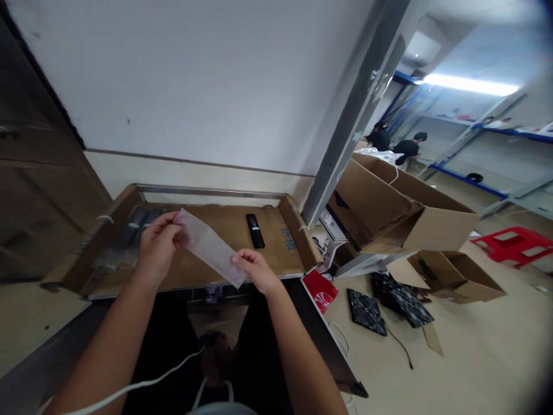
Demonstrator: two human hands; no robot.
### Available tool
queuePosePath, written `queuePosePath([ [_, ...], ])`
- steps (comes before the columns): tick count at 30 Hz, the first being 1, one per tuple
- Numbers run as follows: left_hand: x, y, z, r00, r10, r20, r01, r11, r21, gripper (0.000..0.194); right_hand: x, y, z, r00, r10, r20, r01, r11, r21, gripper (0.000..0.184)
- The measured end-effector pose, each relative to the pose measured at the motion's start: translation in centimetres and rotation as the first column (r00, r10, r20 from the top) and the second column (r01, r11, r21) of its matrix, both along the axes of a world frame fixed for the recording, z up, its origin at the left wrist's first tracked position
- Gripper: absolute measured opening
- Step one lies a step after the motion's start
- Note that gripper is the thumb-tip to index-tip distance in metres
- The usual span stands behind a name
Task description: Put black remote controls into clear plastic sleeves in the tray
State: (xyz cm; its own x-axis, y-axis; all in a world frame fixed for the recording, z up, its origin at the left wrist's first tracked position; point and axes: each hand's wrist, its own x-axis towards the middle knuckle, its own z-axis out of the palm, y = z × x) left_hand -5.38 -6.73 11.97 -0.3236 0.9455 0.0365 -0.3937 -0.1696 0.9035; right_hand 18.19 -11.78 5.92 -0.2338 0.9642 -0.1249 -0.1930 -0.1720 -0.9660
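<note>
Both hands hold a translucent plastic bag [208, 246] stretched between them, above a table lined with cardboard [224, 222]. My left hand [158, 249] pinches the bag's upper left end. My right hand [254, 270] grips its lower right end. A black remote control [254, 230] lies flat on the cardboard just beyond the bag. A stack of clear bags [125, 239] lies at the table's left side, behind my left hand.
Open cardboard boxes [401, 213] stand on the floor to the right, with a red bag [320, 291], dark patterned pads [367, 311] and a red stool [514, 245]. Two people [395, 144] crouch far back near blue shelving. A white cord [142, 383] crosses my lap.
</note>
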Motion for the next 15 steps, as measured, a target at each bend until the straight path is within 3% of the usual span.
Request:
queuePosePath([
  [5, -2.3, -0.3, -0.9, 0.951, -0.201, -0.235, 0.161, 0.97, -0.18, 0.022, -0.2, -0.4, 1.3, 0.97, -0.237, 0.052, 0.233, 0.97, 0.062, 0.048],
  [8, -2.2, -0.8, -0.4, 0.891, -0.146, -0.43, 0.079, 0.982, -0.171, 0.039, -0.2, -0.6, 1.4, 0.943, -0.32, 0.094, 0.313, 0.946, 0.085, 0.046],
  [10, -2.1, -0.9, -0.1, 0.87, -0.129, -0.475, 0.055, 0.984, -0.167, 0.045, -0.1, -0.7, 1.2, 0.923, -0.363, 0.129, 0.35, 0.93, 0.114, 0.044],
  [13, -2.3, -0.7, -0.1, 0.845, -0.165, -0.509, 0.076, 0.979, -0.191, 0.049, 0.1, -1.0, 1.1, 0.915, -0.364, 0.172, 0.341, 0.928, 0.153, 0.042],
  [15, -2.7, -0.4, -0.5, 0.769, -0.15, -0.621, 0.056, 0.984, -0.168, 0.049, 0.3, -1.2, 1.2, 0.913, -0.356, 0.2, 0.324, 0.929, 0.177, 0.041],
])
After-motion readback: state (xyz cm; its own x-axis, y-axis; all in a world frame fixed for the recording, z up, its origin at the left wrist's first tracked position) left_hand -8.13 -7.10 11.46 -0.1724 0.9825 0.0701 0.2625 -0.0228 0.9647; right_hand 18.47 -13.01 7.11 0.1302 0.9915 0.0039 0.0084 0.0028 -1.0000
